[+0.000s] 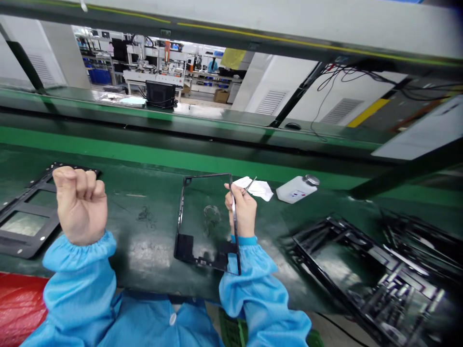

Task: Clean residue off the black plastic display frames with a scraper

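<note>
My right hand (pixel 243 212) is closed around the right side of a thin black rectangular frame (pixel 180 212), which stands tilted above the green bench. A pair of tweezers (pixel 251 184) sticks out from the same hand, pointing up and to the right. Raised at the left, my left hand (pixel 82 205) has its fingers curled in, apart from the frame. Whatever its fingertips may hold is hidden or too small to make out. Behind that hand lies a black plate with rectangular openings (pixel 29 231).
White wipes (pixel 261 189) and a white bottle with a metal cap (pixel 297 188) are beyond my right hand. Several black frames (pixel 347 260) are piled at the right. Red plastic (pixel 23 303) lies at the lower left. A shelf (pixel 231 36) crosses overhead.
</note>
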A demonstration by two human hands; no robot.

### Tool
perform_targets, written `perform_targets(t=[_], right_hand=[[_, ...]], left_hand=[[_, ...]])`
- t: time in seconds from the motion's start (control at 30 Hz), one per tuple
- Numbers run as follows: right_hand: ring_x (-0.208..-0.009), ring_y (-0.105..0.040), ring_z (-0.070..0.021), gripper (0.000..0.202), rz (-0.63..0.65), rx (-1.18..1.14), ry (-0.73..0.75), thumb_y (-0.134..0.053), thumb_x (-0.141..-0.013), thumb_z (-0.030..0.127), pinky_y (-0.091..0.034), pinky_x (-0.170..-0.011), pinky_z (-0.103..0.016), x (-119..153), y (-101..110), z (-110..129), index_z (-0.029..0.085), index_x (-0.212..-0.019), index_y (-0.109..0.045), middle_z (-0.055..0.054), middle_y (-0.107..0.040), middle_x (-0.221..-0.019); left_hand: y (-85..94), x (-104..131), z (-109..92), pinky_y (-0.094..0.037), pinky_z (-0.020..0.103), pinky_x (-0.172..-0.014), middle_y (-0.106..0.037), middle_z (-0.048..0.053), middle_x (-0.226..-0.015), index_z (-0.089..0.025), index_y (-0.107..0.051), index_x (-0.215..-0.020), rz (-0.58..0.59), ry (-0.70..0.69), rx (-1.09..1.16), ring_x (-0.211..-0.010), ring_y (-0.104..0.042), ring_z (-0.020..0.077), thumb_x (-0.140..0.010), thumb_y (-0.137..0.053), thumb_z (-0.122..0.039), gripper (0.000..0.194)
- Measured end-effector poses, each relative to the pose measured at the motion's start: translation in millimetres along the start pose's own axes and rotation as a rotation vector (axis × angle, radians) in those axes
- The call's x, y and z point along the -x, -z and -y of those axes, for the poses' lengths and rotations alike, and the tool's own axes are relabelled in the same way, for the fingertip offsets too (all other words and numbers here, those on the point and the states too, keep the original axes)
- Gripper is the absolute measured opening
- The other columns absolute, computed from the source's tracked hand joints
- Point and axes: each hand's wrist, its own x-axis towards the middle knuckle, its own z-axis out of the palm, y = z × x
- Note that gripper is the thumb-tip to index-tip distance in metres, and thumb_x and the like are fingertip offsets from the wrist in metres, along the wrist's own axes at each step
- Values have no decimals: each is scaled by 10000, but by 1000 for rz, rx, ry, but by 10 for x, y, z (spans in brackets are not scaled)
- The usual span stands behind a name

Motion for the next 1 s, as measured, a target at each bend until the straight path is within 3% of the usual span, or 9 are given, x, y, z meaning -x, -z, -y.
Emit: perform_targets(t=[0.1,0.17,0.27,0.37,0.43,0.5,0.67,0.8,1.0], right_hand=[[-396,-295,-46,375,-29,-10,26,-742,-730,478,-189,-381,-207,-11,11,-1,129,-856,-686,75,-430,-467],[-397,-287,-46,375,-53,-11,48,-739,-735,475,-179,-385,-209,-4,10,14,125,-858,-683,76,-432,-468],[-412,-307,-53,362,-59,15,80,-726,-757,466,-188,-398,-214,34,-8,60,126,-871,-680,70,-445,-484],[-435,-326,-60,329,-51,50,115,-702,-795,449,-202,-414,-219,102,-56,123,134,-887,-680,64,-454,-507],[-443,-329,-62,308,-50,65,133,-691,-813,438,-208,-423,-221,157,-102,165,138,-884,-678,62,-457,-515],[-444,-331,-62,301,-48,77,144,-682,-824,436,-216,-431,-222,208,-149,203,140,-879,-676,62,-461,-519],[-440,-352,-63,316,-31,133,163,-653,-845,452,-253,-447,-226,282,-212,261,140,-893,-672,62,-474,-520],[-440,-357,-67,333,-36,157,180,-650,-836,470,-263,-447,-228,267,-207,238,142,-892,-673,64,-470,-511],[-423,-334,-60,327,-59,99,151,-675,-807,470,-231,-418,-225,176,-151,105,149,-871,-664,66,-461,-513]], left_hand=[[150,-5,218,-281,196,-484,-343,-62,-581,-195,-556,-816,-30,-26,-318,-505,-296,72,-906,-599,-297,143],[215,48,378,-355,228,-580,-496,-30,-661,-195,-596,-815,134,48,-753,-597,-425,98,-919,-556,-339,182],[240,161,545,-396,361,-817,-635,27,-807,-210,-650,-787,511,102,-1372,-867,-546,207,-914,-546,-344,212],[95,298,614,-293,519,-984,-638,110,-1125,-208,-673,-932,621,-59,-1684,-1211,-446,340,-878,-596,-289,124],[-119,426,634,-246,542,-1036,-525,142,-1344,-197,-620,-1131,654,-143,-1649,-1354,-320,354,-893,-565,-245,249],[-392,590,657,-256,497,-1059,-508,109,-1385,-214,-573,-1208,766,-150,-1456,-1380,-316,298,-939,-484,-227,284],[-941,978,783,-376,349,-944,-671,51,-1137,-208,-597,-1148,1042,154,-957,-1121,-551,209,-916,-560,-419,316],[-1033,1040,885,-354,327,-789,-695,-1,-822,-204,-660,-864,1056,268,-985,-842,-554,179,-940,-530,-361,218],[-880,950,746,-344,326,-776,-679,17,-813,-192,-646,-844,1134,177,-727,-799,-516,164,-962,-486,-289,221]])
